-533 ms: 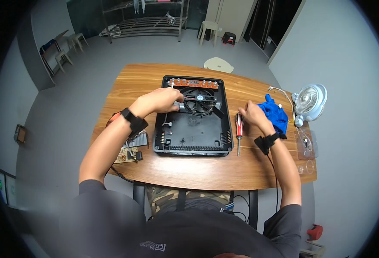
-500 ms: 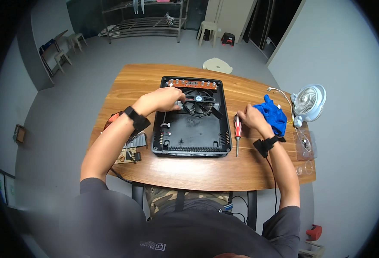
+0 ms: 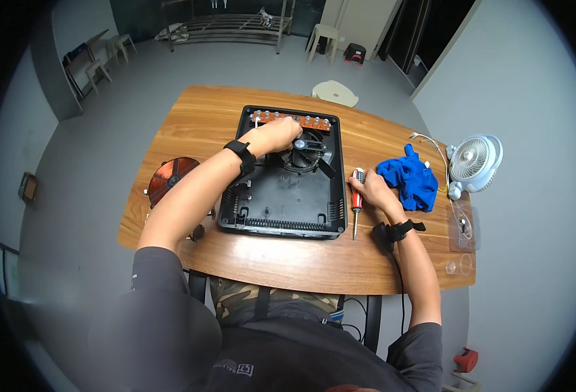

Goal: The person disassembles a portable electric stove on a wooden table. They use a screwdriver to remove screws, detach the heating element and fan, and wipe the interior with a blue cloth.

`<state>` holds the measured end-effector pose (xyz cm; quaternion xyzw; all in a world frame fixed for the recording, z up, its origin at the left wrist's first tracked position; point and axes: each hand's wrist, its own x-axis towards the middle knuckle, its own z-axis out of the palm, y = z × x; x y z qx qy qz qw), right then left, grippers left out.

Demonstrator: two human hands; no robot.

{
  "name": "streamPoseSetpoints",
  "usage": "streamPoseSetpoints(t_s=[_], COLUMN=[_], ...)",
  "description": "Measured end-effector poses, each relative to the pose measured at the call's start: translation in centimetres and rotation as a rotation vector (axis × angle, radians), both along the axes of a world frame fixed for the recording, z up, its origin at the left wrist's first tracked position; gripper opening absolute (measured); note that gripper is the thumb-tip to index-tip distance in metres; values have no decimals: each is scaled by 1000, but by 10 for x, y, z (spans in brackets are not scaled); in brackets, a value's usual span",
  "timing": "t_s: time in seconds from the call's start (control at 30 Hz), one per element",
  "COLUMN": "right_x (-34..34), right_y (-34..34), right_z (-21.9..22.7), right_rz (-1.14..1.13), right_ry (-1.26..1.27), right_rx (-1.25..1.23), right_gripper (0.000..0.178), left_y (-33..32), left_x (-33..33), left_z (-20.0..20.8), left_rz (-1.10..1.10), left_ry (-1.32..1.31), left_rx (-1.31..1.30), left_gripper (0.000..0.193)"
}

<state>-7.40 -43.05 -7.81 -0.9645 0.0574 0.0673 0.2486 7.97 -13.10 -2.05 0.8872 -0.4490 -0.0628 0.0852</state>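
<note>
A black plastic housing (image 3: 292,206) lies open on the wooden table, with a black cooling fan (image 3: 314,160) in its far part. My left hand (image 3: 276,135) reaches over the fan's far left side, beside the orange circuit board (image 3: 320,124). Its fingers are curled down, and what they pinch, if anything, is hidden. To the right of the housing, my right hand (image 3: 375,189) has its fingers on the handle of a red screwdriver (image 3: 356,200). The screwdriver's shaft points toward me.
A coil disc with an orange-brown face (image 3: 164,179) sits to the left, partly behind my forearm. Blue cloth (image 3: 409,179), a small white fan (image 3: 474,160) and a clear plastic tray (image 3: 463,228) are at the right. A stool (image 3: 335,93) stands beyond the table.
My left hand has moved rightward and farther from me, from the fan's left side toward its hub and the circuit board. My right hand has shifted slightly along the screwdriver's handle.
</note>
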Motion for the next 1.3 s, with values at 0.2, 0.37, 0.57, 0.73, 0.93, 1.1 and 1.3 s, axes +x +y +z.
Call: streamPoseSetpoints(t_s=[0.2,0.37,0.57,0.73,0.93,1.1,1.3], right_x=[-1,-2,0,0,8,5,10], right_y=[7,7,6,4,1,-10,-14], right_z=[-6,-8,0,-5,-5,-16,21], right_rz=[7,-14,-2,6,58,39,-78], right_ry=[-67,-90,-6,-52,-54,-112,-155], right_rx=[7,5,22,42,32,87,33], right_gripper=[64,62,66,65,59,45,46], left_y=[4,3,7,7,7,4,1], left_x=[8,6,-7,-19,-34,-31,-30], left_z=[-10,-8,-3,-1,3,-5,-6], left_rz=[9,34,-11,-24,-44,-64,-49], left_ry=[38,35,97,127,115,65,71], left_rx=[-124,-101,-143,-118,-98,-113,-65], left_gripper=[27,27,29,30,28,25,28])
